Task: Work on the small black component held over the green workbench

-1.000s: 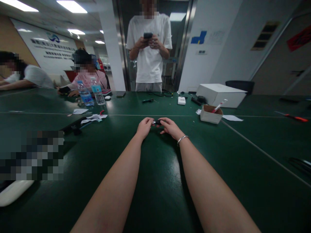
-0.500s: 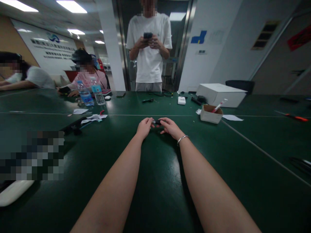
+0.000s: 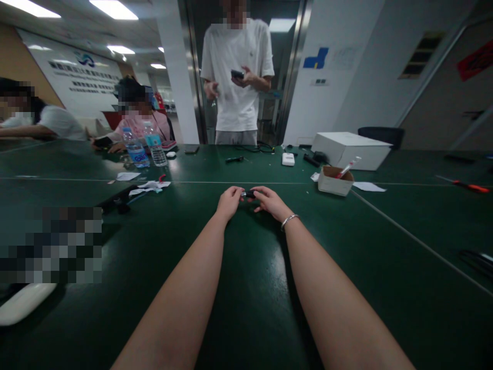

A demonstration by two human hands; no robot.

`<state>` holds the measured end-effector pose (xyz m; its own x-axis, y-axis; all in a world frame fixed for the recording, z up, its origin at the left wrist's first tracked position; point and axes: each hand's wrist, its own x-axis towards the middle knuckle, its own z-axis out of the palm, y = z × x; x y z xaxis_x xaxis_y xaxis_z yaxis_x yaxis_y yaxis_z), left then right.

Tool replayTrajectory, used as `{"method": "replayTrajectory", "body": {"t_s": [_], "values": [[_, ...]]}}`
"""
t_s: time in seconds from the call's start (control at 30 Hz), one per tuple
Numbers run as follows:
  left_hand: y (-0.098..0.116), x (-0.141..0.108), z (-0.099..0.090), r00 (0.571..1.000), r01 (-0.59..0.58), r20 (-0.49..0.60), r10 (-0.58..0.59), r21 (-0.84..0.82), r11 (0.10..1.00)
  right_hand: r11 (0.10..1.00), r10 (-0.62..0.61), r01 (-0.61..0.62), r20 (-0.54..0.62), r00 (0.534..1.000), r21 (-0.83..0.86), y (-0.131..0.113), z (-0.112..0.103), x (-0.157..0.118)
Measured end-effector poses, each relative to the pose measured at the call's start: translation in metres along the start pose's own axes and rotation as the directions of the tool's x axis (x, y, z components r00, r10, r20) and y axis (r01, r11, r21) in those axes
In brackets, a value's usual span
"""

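Between my two hands, just above the green table [image 3: 246, 288], is a small black cylinder with a silvery end [image 3: 249, 194]; its exact kind is too small to make out. My left hand [image 3: 230, 201] pinches the silvery end at the left. From the other side, my right hand [image 3: 271, 202] grips the black part between thumb and finger, its lower fingers slightly curled and apart. A silver bracelet [image 3: 289, 221] circles my right wrist. Fingers hide part of the cylinder.
Ahead right stand an open small box [image 3: 335, 186] with a pen-like item and a larger white box [image 3: 350, 150]. Two water bottles [image 3: 155, 148], paper scraps [image 3: 150, 188] and a white case [image 3: 288, 159] lie further off. A person in a white shirt [image 3: 236, 97] stands opposite.
My hands and the cylinder hold nearly the same place. Across the table, the standing person has taken one hand off the phone and lowered it; the other hand still holds the phone.
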<state>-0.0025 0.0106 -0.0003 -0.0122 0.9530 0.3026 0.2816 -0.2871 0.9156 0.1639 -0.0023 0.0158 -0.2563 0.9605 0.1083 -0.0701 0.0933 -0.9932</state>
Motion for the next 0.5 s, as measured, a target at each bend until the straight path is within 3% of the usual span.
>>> {"method": "replayTrajectory", "body": {"t_s": [0.5], "values": [[-0.0037,0.0014,0.0006,1.0,-0.018,0.002,0.018,0.029,0.999,1.0,-0.01,0.01,0.003,1.0,0.008,0.0034,-0.0011,0.0019]]}}
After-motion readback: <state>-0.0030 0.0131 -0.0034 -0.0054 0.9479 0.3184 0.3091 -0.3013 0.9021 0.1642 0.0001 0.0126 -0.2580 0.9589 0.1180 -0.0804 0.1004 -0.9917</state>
